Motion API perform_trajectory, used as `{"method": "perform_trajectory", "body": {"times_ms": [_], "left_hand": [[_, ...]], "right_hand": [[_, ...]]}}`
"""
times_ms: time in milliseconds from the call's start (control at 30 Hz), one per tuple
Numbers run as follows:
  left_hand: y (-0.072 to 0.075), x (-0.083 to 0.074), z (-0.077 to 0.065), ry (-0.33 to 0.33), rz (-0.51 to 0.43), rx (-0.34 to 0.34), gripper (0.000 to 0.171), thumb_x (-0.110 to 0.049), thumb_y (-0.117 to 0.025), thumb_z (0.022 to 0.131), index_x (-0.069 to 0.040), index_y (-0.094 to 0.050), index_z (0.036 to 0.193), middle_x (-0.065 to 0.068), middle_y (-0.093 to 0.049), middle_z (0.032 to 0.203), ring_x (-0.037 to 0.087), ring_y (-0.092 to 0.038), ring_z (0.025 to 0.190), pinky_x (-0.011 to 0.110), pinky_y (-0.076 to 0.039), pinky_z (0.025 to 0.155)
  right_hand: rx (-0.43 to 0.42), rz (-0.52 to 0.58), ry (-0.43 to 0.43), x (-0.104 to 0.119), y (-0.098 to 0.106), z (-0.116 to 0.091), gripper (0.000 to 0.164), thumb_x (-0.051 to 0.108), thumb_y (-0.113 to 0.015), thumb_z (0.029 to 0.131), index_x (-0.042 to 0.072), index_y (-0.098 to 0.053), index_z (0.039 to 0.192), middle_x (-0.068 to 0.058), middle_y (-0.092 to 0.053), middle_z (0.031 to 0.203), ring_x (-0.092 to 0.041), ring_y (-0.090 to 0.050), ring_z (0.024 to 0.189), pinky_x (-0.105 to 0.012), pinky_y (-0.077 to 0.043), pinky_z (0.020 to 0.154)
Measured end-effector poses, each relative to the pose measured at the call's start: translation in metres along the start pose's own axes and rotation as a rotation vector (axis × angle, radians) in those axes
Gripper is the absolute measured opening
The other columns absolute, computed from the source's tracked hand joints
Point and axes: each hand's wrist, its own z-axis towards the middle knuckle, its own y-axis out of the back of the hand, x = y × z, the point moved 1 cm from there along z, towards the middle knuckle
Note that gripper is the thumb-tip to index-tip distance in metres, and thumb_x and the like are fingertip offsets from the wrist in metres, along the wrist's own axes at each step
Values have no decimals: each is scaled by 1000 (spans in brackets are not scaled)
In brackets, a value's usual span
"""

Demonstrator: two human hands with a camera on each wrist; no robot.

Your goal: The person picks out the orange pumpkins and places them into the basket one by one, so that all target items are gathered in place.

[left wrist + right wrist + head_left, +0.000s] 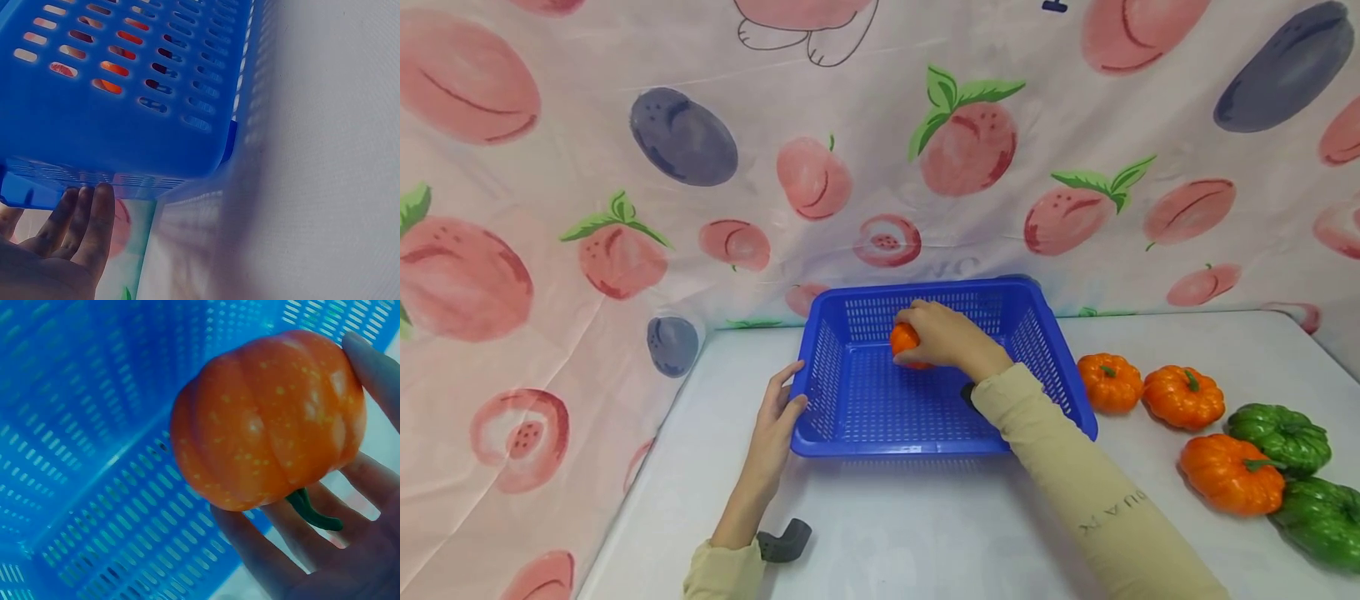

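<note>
Inside the blue plastic basket, my right hand grips a small orange pumpkin above the mesh floor. In the right wrist view, fingers and thumb are spread round the pumpkin, and its dark green stem points toward the palm. Against the basket's left side rests my left hand, its fingertips and thumb tip touching the rim. From the left wrist view, fairly straight fingers of that hand meet the outside of the basket.
Right of the basket on the white table lie several more pumpkins, orange ones and green ones. A fruit-printed cloth hangs close behind the basket. Beside the left wrist is a dark grey bent piece.
</note>
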Motion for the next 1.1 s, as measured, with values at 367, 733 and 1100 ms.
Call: {"method": "perform_trajectory", "body": {"times_ms": [367, 733, 1100], "left_hand": [[0, 0, 0, 11, -7, -5, 49, -15, -40, 103, -24, -35, 152, 20, -47, 142, 34, -53, 122, 26, -47, 89], [-2, -1, -1, -7, -3, -4, 50, -14, -40, 103, -21, -35, 152, 22, -48, 140, 35, -52, 120, 25, -46, 88], [0, 1, 2, 8, -8, 3, 50, -14, -40, 103, -24, -34, 152, 20, -48, 141, 32, -52, 121, 25, -46, 90]], "right_hand": [[25, 2, 17, 1, -9, 12, 51, 36, -76, 86, 6, -63, 125, -15, -59, 120, -29, -59, 102, -41, -52, 90], [32, 19, -20, -5, -19, 18, 54, 37, -74, 88, 6, -59, 130, -16, -57, 123, -31, -57, 105, -44, -52, 92], [36, -37, -53, -4, -28, 26, 61, 45, -72, 88, 6, -58, 132, -16, -57, 121, -31, -56, 106, -46, -51, 93]]}}
